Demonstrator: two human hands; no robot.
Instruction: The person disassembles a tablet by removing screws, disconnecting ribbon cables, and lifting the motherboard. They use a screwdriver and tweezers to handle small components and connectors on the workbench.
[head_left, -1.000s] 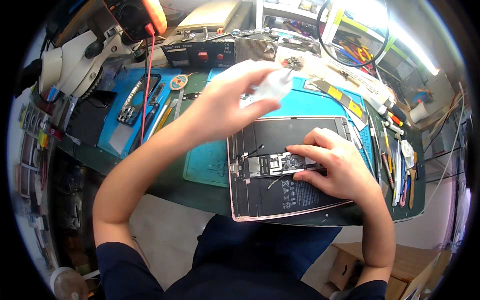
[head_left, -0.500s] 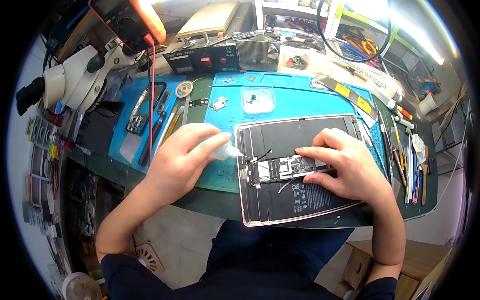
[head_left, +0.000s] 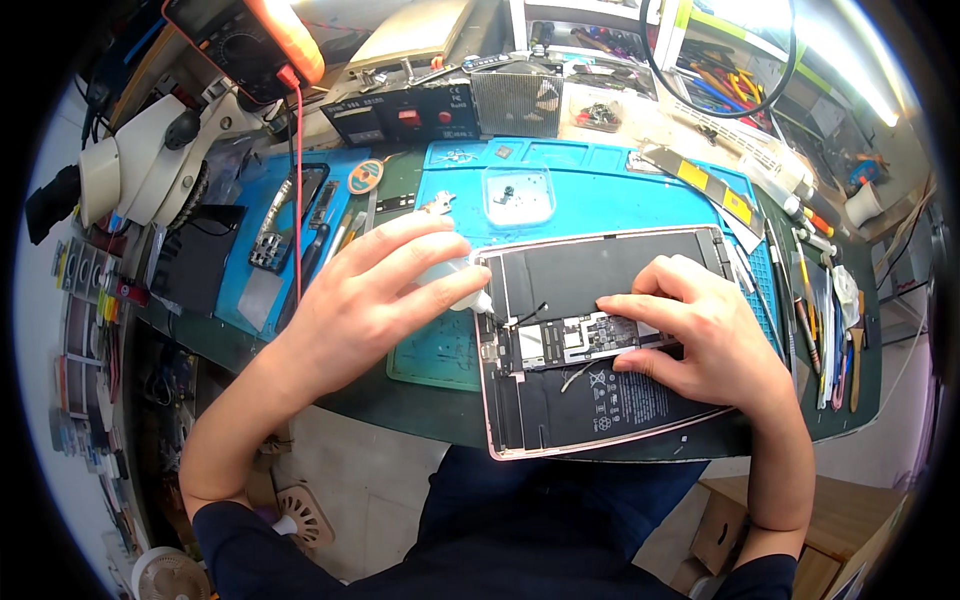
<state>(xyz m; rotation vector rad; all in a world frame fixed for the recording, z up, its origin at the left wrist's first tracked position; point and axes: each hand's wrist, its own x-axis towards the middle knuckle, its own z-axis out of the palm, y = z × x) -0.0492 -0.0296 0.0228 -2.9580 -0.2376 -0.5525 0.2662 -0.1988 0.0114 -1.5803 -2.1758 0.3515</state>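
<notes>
A small translucent squeeze bottle [head_left: 450, 270] is in my left hand [head_left: 375, 295], largely covered by the fingers. Its nozzle points down at the upper left part of an opened tablet [head_left: 570, 260], beside a short black flex cable [head_left: 525, 315]. The tablet lies tilted slightly on the bench, its black batteries and metal-framed logic board [head_left: 565, 340] exposed. My right hand [head_left: 700, 340] grips the board's right part, thumb below and index finger above, with the other fingers curled. A thin pale cable lies loose just under the board.
Behind the tablet are a blue mat [head_left: 600, 190] and a clear box of small parts [head_left: 515, 195]. A microscope [head_left: 140, 160], multimeter [head_left: 240, 50] with red lead and phone frame [head_left: 290, 220] stand or lie at left. Tweezers, brushes and screwdrivers [head_left: 830, 330] crowd the right.
My left hand came down from high above the bench to the tablet's left edge with the bottle, its fingers now further over it. The view shifted slightly; my right hand stays on the board.
</notes>
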